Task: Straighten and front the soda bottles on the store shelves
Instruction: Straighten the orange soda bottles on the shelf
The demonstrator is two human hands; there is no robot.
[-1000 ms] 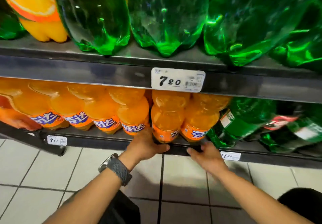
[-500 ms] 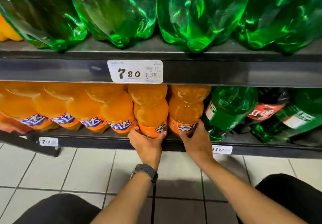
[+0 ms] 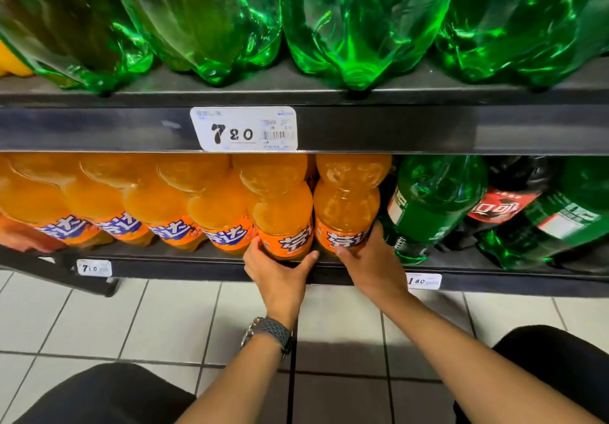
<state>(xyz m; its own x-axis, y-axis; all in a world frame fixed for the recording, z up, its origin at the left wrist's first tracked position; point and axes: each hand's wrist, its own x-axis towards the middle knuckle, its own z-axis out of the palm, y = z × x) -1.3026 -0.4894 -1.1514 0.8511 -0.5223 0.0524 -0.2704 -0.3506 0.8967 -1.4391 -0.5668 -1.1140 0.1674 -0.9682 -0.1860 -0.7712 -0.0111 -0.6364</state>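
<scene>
left hand (image 3: 280, 275): bare, no glove, no ring visible
left wrist: watch (image 3: 268, 334) worn; dark grey woven-look strap, metal case edge showing at left side
left forearm: bare, no sleeve in view
right hand (image 3: 370, 263): bare, no glove, no ring visible
right wrist: nothing worn
right forearm: bare, no sleeve in view
legs: black trousers (image 3: 108, 394) over both knees, plain, at near left and near right

Left hand (image 3: 280, 275) now cupping orange bottle (image 3: 285, 222) — label frontward
</scene>
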